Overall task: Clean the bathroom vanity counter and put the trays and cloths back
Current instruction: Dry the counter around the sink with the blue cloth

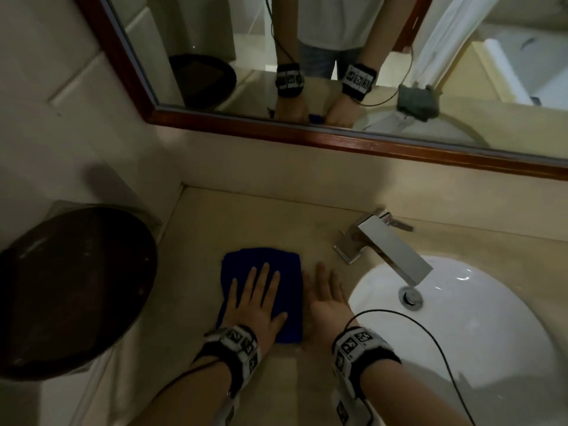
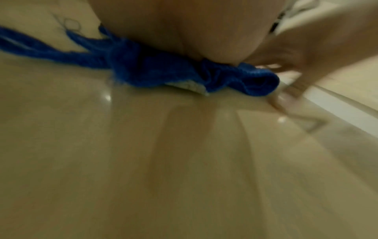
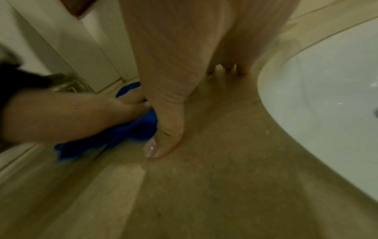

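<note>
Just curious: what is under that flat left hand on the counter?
A folded blue cloth lies under the left hand, flat on the beige stone counter. The right hand rests beside it. Anything beneath the cloth is hidden.

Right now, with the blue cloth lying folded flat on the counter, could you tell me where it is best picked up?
Probably at the right edge of the blue cloth, coming from the sink side. There the folded layers stand a little off the counter, and the right hand already lies alongside, while the left hand presses flat on top.
</note>
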`<move>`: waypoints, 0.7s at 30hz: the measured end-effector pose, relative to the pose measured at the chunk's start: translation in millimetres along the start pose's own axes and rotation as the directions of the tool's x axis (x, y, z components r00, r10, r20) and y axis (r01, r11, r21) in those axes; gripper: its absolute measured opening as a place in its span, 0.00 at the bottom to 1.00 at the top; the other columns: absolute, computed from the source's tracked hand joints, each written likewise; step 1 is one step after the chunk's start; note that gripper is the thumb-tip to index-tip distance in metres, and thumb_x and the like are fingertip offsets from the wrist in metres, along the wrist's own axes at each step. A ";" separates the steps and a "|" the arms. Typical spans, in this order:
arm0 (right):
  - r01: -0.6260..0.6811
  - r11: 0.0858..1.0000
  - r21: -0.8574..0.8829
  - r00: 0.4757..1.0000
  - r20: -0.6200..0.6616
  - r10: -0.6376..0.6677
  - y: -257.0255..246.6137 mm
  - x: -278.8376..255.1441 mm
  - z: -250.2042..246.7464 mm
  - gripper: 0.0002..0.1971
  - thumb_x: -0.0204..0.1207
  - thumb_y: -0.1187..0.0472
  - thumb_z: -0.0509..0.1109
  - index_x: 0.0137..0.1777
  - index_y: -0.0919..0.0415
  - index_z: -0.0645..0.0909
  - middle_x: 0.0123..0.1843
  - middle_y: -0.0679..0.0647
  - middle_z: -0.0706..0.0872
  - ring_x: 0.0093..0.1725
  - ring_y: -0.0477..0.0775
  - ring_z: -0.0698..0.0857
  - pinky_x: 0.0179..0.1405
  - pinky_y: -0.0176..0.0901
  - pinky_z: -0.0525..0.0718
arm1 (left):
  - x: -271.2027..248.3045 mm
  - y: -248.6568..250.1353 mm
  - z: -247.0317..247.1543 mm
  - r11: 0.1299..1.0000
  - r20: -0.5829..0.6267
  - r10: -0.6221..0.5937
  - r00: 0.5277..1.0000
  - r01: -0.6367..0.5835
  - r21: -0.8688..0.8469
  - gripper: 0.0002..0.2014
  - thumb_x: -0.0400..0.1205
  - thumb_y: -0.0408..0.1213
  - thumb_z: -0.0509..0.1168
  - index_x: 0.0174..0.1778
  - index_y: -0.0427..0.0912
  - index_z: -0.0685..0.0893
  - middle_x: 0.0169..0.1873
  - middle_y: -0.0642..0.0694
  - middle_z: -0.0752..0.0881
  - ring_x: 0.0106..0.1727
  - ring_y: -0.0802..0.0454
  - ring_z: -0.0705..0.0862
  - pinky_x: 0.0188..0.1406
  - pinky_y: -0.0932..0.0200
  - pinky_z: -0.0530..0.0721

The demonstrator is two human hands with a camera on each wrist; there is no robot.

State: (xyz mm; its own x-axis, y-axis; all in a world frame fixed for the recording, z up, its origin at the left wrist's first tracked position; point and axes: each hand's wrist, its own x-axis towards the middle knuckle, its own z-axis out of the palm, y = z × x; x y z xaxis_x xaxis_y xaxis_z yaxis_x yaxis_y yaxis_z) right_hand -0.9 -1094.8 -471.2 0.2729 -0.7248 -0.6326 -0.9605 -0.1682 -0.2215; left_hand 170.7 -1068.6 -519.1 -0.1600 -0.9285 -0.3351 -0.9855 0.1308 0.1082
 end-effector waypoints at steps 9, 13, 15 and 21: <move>-0.011 0.999 0.036 1.000 0.014 0.011 -1.3 -10.1 -2.0 0.59 0.72 0.42 0.73 0.82 0.54 0.26 0.80 0.60 0.20 0.80 0.69 0.27 0.81 0.59 0.37 | -81.6 -13.5 21.1 0.977 0.241 0.206 0.948 -0.214 0.006 0.40 0.77 0.71 0.51 0.81 0.50 0.66 0.82 0.48 0.62 0.80 0.43 0.62 0.75 0.40 0.50; -0.009 0.999 0.052 1.000 -0.023 0.010 2.2 -8.0 4.5 0.59 0.72 0.40 0.72 0.82 0.54 0.26 0.81 0.59 0.22 0.80 0.69 0.28 0.81 0.57 0.40 | -21.1 -3.6 -4.3 0.991 0.078 0.122 0.989 -0.127 0.053 0.37 0.80 0.67 0.32 0.81 0.56 0.28 0.79 0.53 0.25 0.81 0.49 0.29 0.80 0.40 0.32; -0.029 0.999 0.044 0.999 -0.035 0.030 1.1 -8.1 8.7 0.61 0.70 0.40 0.74 0.82 0.56 0.26 0.82 0.60 0.23 0.81 0.70 0.29 0.82 0.58 0.43 | 6.4 4.2 -8.4 0.998 0.042 0.039 0.998 -0.041 0.045 0.37 0.80 0.66 0.31 0.76 0.55 0.20 0.75 0.53 0.18 0.78 0.51 0.23 0.79 0.40 0.29; -0.021 0.999 0.041 0.998 -0.053 0.023 -1.3 -22.2 37.4 0.52 0.77 0.40 0.64 0.83 0.59 0.30 0.82 0.61 0.26 0.81 0.71 0.30 0.82 0.66 0.45 | -34.5 16.3 -2.6 1.000 0.151 0.007 0.989 -0.011 0.025 0.36 0.83 0.63 0.35 0.74 0.52 0.19 0.75 0.51 0.18 0.80 0.47 0.25 0.78 0.38 0.29</move>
State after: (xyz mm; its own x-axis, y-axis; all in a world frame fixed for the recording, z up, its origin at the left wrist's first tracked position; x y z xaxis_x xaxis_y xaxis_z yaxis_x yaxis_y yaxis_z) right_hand -3.7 -1053.5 -484.6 0.2477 -0.7627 -0.5974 -0.9629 -0.1256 -0.2389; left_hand 160.4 -1035.3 -503.4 -0.1737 -0.8644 -0.4718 -0.9848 0.1498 0.0881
